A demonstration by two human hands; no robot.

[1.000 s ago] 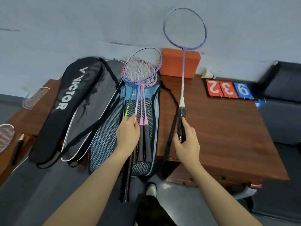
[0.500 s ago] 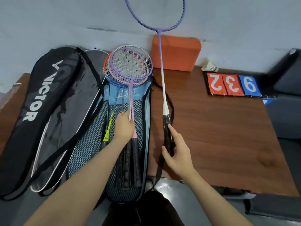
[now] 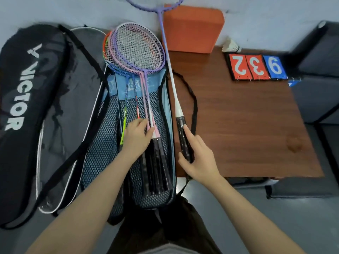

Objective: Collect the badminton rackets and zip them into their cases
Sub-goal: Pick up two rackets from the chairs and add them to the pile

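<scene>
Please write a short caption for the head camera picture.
Left hand steadies stacked rackets in blue mesh case; right hand holds purple racket.

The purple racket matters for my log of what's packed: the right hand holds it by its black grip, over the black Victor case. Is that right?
Not quite. The head view shows the right hand holding the purple racket by its black grip along the right edge of the open blue mesh case, next to the wooden table. The black Victor case lies far to the left.
</scene>
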